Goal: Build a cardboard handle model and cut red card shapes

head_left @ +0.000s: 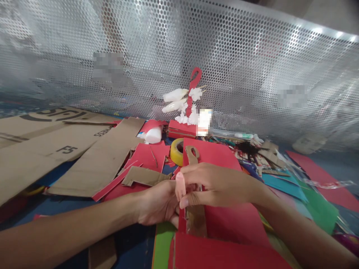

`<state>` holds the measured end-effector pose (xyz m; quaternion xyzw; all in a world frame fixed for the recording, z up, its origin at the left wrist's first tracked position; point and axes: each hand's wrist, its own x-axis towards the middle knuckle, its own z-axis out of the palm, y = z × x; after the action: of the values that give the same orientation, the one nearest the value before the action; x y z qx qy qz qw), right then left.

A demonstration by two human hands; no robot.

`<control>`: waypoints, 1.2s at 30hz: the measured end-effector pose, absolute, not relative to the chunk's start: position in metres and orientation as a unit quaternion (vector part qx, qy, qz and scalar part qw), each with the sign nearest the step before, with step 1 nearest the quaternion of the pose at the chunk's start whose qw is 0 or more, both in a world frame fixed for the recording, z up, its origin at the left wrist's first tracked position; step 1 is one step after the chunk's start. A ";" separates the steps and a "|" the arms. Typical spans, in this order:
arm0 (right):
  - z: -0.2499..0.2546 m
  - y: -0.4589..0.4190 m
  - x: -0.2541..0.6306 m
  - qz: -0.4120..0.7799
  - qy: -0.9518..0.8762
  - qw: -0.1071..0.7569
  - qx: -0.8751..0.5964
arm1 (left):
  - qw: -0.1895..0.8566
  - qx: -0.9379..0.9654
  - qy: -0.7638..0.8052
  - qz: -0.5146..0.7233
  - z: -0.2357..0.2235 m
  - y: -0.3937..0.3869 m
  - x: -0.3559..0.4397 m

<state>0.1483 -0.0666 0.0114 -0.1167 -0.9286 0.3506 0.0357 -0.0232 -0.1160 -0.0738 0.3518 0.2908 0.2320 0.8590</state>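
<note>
A brown cardboard strip (196, 220) with a hooked, looped top stands out against a red board (224, 231). My right hand (213, 183) is closed over the middle of this strip, thumb and fingers pinched at its left side. Palm turned up, my left hand (158, 203) meets the right one at the strip's left edge, with its fingers curled and partly hidden. Between the hands shows a pale pink finger-shaped piece (181, 185); whether it is a fingertip I cannot tell. A red panel (218, 252) lies nearest me, over the strip's lower end.
Yellow tape (176, 152) stands behind the strip. Further back, a red hooked stand (190, 97) carries white flower shapes. Large cardboard pieces (92, 160) cover the left. Coloured sheets (316, 205) and dark strands (246, 149) lie right. A perforated metal panel (230, 56) closes the back.
</note>
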 end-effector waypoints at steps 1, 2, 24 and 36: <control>0.010 -0.067 0.148 0.346 -0.930 0.036 -0.119 | 0.858 0.353 0.289 0.234 -0.074 -0.116 -0.023; 0.010 -0.066 0.148 0.339 -0.932 0.037 -0.122 | 0.858 0.354 0.290 0.235 -0.075 -0.116 -0.023; 0.005 -0.052 0.154 0.376 -0.911 0.056 -0.157 | 0.900 0.299 0.241 0.208 -0.079 -0.111 -0.028; 0.006 -0.051 0.155 0.378 -0.909 0.047 -0.167 | 0.898 0.288 0.255 0.213 -0.077 -0.111 -0.027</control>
<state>0.1550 -0.0515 0.0056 -0.1666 -0.9093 0.3783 0.0475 -0.0268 -0.1114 -0.0774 0.2875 0.2549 0.2135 0.8982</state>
